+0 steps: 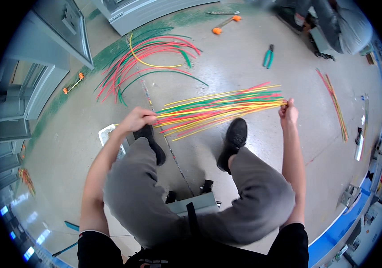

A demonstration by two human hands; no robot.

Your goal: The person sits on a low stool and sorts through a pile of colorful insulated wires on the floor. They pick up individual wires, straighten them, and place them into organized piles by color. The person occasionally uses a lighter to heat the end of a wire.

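A loose bundle of long red, green and yellow wires point(217, 109) lies spread across the floor in front of my feet, its strands running left to right. My left hand point(139, 119) is closed at the bundle's left end, thumb and fingers pinched on wire ends. At the opposite end, my right hand point(289, 112) pinches the tips of yellow wires. Which strands each grip takes in is partly hidden by the fingers. Beyond my left hand, a heap of curved red and green wires point(148, 53) rests on the floor with one yellow wire on top.
Green-handled pliers point(268, 58) lie ahead on the right. Straight wires point(333, 105) form a thin group farther right. Orange-ended rods point(226, 25) sit at the far side. A white tray point(106, 134) is beside my left foot. Another person point(334, 27) sits at the upper right; cabinets point(43, 80) stand left.
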